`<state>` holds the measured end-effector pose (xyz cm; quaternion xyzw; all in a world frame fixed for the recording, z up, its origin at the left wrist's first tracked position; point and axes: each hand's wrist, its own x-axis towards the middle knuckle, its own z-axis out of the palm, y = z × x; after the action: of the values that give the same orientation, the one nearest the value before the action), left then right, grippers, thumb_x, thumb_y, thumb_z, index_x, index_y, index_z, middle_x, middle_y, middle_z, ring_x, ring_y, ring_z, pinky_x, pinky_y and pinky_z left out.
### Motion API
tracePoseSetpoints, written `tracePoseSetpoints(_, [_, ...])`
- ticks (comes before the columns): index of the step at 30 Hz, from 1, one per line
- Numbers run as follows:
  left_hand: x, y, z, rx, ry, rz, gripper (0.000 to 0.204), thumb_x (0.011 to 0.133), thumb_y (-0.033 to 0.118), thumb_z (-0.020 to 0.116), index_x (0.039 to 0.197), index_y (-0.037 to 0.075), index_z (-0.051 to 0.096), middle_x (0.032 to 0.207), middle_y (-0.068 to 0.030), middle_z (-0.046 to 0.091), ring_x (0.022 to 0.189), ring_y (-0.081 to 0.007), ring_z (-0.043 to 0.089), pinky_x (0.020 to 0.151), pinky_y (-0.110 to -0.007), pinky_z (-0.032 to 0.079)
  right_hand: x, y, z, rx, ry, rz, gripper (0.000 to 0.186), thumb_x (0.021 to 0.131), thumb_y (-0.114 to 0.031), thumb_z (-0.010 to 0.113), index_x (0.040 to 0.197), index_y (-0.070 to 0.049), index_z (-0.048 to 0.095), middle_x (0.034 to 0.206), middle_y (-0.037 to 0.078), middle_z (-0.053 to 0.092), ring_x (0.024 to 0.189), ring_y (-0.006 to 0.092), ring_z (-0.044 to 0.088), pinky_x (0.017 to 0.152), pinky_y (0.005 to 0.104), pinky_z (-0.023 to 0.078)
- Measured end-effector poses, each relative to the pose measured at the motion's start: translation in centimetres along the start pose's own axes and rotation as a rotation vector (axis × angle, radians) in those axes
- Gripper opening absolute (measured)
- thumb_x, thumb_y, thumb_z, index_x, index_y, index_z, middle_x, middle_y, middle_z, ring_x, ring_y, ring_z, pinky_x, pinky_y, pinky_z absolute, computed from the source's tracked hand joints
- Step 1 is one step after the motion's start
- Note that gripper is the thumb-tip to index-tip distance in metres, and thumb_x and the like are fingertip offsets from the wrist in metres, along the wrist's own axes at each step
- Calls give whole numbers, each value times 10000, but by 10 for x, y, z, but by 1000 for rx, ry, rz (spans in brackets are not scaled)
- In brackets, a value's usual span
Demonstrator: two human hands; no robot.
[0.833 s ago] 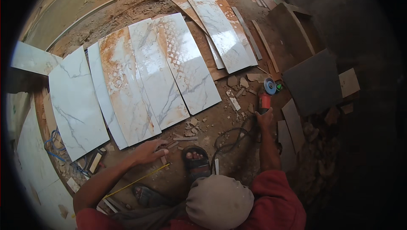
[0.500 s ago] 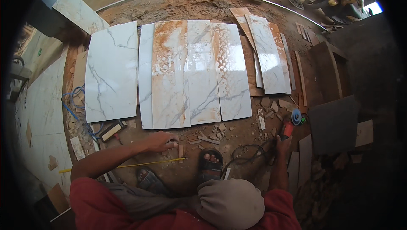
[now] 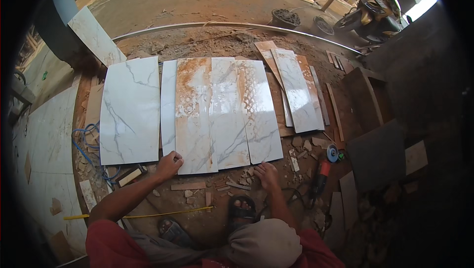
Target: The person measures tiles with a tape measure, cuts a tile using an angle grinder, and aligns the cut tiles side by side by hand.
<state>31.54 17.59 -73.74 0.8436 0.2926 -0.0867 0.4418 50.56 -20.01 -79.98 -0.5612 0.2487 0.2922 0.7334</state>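
Marble-patterned white tiles lie overlapped before me, some with brown stains. My left hand [image 3: 170, 165] is at the near left corner of a stained tile [image 3: 194, 134], its fingers curled together. Whether anything is pinched in them is hidden. At the near edge of the rightmost tile of this group [image 3: 266, 120] is my right hand [image 3: 267, 174], fingers partly stretched out and nothing visible in them. A red and black angle grinder [image 3: 322, 175] with a pale blue disc rests on the ground to the right. A yellow tape measure [image 3: 168, 213] stretches across the ground by my feet.
Another large tile [image 3: 129, 112] lies at left, beside a blue cord [image 3: 83, 144]. Narrower tile pieces [image 3: 296, 90] are stacked at right, near a wooden box frame [image 3: 368, 95] and a dark slab [image 3: 376, 157]. Tile shards and strips [image 3: 187, 186] litter the ground near my feet.
My right hand has let go of the angle grinder, now lying on the ground, and moved left to the tile edge. My left hand has moved forward to a tile corner. The view has tilted up.
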Motion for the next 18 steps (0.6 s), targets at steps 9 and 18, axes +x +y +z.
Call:
tracePoseSetpoints(9, [7,-5,3,-14,33,-5,365,841,295,653,1038,-11,627,954,-166,678,875,-269,658,794,-371,517,34,-23,1,181,52,47,558,913,-238,632,1370,-13,404,1342,192,491,1222,355,501,1004,546,423])
tracePoseSetpoints(18, [15,-14,8,0,50,22,384,816,304,674,1026,-15,630,908,-149,666,843,-273,655,776,-372,519,55,-61,-1,428,-278,-269,466,914,-129,591,1359,-69,464,1252,104,597,1163,297,582,1011,440,470])
